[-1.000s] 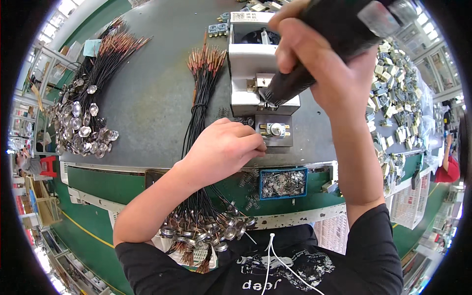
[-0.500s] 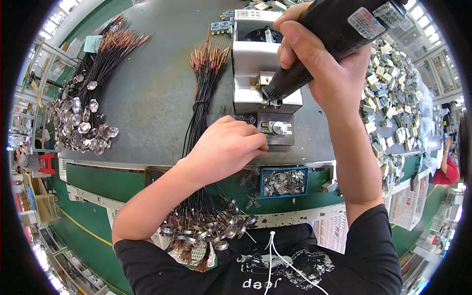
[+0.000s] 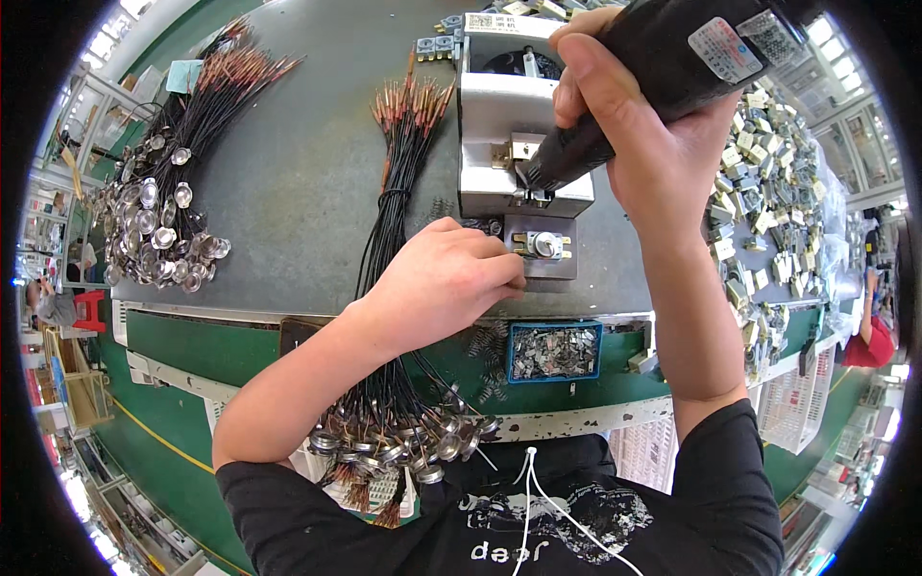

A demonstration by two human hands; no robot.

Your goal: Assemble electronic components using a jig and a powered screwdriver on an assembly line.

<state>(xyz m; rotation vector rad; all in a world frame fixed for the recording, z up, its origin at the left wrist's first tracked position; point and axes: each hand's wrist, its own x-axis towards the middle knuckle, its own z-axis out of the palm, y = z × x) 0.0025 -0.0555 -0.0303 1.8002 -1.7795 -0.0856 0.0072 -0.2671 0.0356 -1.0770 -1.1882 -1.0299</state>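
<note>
Bench (image 3: 322,192): hands (image 3: 667,163), blk tool (image 3: 663,60) approx. as b4

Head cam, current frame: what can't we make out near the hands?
All head view:
Under the left hand: its curled fingers hide whether it holds anything.
Black handheld tool in the right hand: upper end cut off by the top edge.
Black wire bundle: middle hidden behind the left forearm.
Metal pieces in the blue tray: too small to tell shapes.
</note>
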